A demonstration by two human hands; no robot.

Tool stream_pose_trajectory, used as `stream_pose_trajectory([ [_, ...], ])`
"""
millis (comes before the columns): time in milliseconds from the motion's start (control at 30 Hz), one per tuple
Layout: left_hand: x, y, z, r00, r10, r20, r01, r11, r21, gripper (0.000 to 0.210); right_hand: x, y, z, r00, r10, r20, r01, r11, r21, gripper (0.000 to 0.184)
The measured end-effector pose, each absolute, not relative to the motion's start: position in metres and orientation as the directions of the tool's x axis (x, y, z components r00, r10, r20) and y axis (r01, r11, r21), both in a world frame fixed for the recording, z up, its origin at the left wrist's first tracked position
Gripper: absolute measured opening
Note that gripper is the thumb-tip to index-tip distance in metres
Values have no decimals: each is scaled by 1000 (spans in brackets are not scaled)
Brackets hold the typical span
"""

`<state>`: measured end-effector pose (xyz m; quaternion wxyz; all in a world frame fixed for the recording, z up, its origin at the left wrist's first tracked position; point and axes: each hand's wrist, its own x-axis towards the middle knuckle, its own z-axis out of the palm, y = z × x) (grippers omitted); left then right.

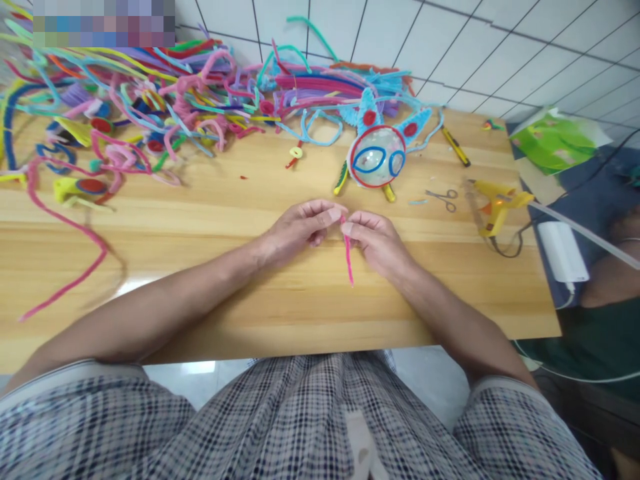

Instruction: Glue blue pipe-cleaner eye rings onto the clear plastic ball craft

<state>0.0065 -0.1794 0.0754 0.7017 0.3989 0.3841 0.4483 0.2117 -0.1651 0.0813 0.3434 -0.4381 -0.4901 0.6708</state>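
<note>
A short pink pipe cleaner (349, 257) is pinched between both hands above the wooden table (280, 300). My left hand (310, 223) closes thumb and fingers on its upper end. Just below, my right hand (373, 240) pinches it too, and the lower end hangs free toward me. Beyond the hands sits an animal-like head (379, 157) with a clear dome, blue oval rings, a red rim and fuzzy light-blue ears. Two yellow-and-green pieces poke out beneath it.
Tangled pipe cleaners (190, 87) cover the back left. Small scissors (444, 197), a yellow utility knife (456, 147) and a yellow glue gun (500, 205) lie to the right. A white power adapter (563, 252) is by the right edge, near another person's arm (613, 280).
</note>
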Motion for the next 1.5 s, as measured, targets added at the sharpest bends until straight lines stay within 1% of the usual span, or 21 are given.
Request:
stream_pose_trajectory([
  [67, -3, -171, 75, 303, 947, -104, -206, 171, 964, 49, 214, -163, 83, -391, 881, -266, -27, -300, -954, 40],
  [133, -10, -165, 75, 326, 945, -37, -95, 72, 993, 45, 217, -161, 85, -411, 869, -276, -12, -308, -951, 38],
  [233, -15, -162, 76, 364, 931, -6, -36, 21, 999, 41, 219, -160, 85, -451, 845, -287, 17, -314, -949, 40],
  [300, -12, -165, 78, 363, 931, -34, -61, 60, 996, 40, 219, -160, 85, -474, 834, -284, 17, -313, -949, 42],
  [367, -5, -173, 80, 345, 932, -108, -149, 168, 974, 39, 217, -161, 84, -489, 828, -273, 0, -313, -950, 46],
  [400, 0, -178, 81, 329, 931, -160, -218, 240, 946, 39, 216, -162, 83, -491, 829, -266, -13, -313, -950, 48],
  [467, 11, -191, 83, 312, 907, -283, -395, 394, 830, 40, 214, -164, 81, -486, 835, -258, -40, -316, -948, 52],
  [500, 16, -196, 83, 291, 898, -330, -462, 434, 773, 40, 213, -165, 80, -485, 836, -258, -50, -321, -946, 54],
  [533, 19, -201, 84, 284, 887, -363, -498, 460, 735, 38, 213, -165, 79, -489, 833, -261, -57, -329, -943, 56],
  [600, 22, -204, 86, 276, 878, -391, -523, 479, 705, 35, 213, -165, 79, -502, 818, -280, -62, -357, -932, 57],
  [700, 15, -193, 87, 322, 881, -347, -452, 465, 761, 40, 218, -162, 81, -520, 784, -340, -56, -428, -902, 55],
  [800, 3, -178, 87, 362, 897, -252, -306, 370, 877, 40, 222, -158, 83, -556, 737, -384, -24, -476, -879, 51],
  [867, -4, -172, 87, 385, 899, -208, -217, 307, 926, 40, 223, -157, 84, -575, 717, -394, -4, -484, -875, 49],
  [1000, -8, -170, 87, 403, 899, -173, -118, 239, 964, 42, 223, -158, 85, -568, 720, -398, 2, -483, -876, 50],
  [1100, -3, -174, 86, 363, 918, -162, -138, 225, 964, 47, 221, -160, 82, -569, 728, -383, -3, -468, -884, 52],
  [1200, 7, -181, 84, 281, 946, -163, -261, 239, 935, 54, 217, -163, 79, -563, 752, -343, -41, -440, -897, 53],
  [1267, 13, -186, 83, 245, 951, -190, -340, 268, 901, 59, 214, -164, 78, -550, 774, -315, -74, -420, -904, 53],
  [1367, 17, -190, 85, 258, 942, -213, -395, 305, 867, 60, 213, -164, 81, -547, 782, -300, -110, -423, -900, 51],
  [1500, 11, -188, 96, 318, 931, -181, -408, 307, 860, 61, 217, -159, 91, -574, 760, -304, -142, -458, -877, 50],
])
